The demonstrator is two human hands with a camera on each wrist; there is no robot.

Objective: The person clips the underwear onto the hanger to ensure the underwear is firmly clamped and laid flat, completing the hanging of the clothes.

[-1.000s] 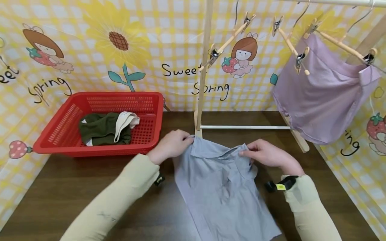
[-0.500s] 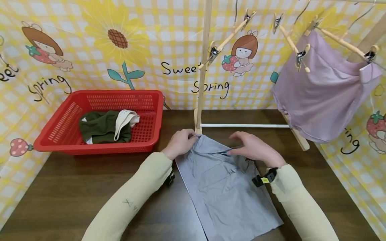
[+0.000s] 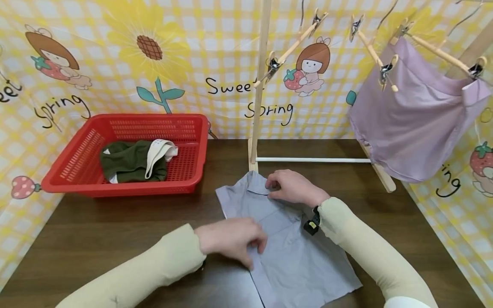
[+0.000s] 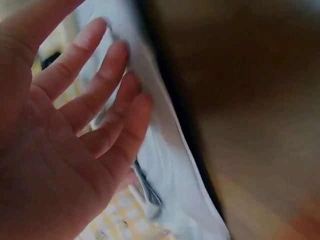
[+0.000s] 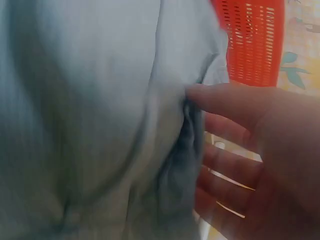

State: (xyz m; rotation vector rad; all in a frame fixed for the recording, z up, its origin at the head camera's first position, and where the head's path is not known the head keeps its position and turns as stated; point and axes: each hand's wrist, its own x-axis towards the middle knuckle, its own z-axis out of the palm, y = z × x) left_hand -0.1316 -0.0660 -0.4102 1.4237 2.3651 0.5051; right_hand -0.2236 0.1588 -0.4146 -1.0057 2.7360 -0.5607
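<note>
A light grey garment (image 3: 285, 244) lies spread on the dark wooden table, with a collar-like flap at its far end. My right hand (image 3: 294, 186) pinches this flap's edge; in the right wrist view the thumb (image 5: 220, 100) is on the near side of the cloth and the fingers go behind its edge. Over the garment's left long edge is my left hand (image 3: 235, 239), its fingers loosely bent. In the left wrist view that hand's palm (image 4: 55, 150) shows with nothing held, the cloth edge beyond the fingertips. Whether the left fingers touch the cloth, I cannot tell.
At the left stands a red basket (image 3: 123, 189) holding a dark green garment (image 3: 127, 160) with a cream band. Behind the work is a wooden rack (image 3: 260, 98) with a white lower bar. Wooden clip hangers (image 3: 289, 49) hang there, one bearing a lilac garment (image 3: 414, 115).
My left hand has let go of the garment's far left corner and come nearer along its left edge. My right hand has moved left along the flap. The garment now lies flatter on the table.
</note>
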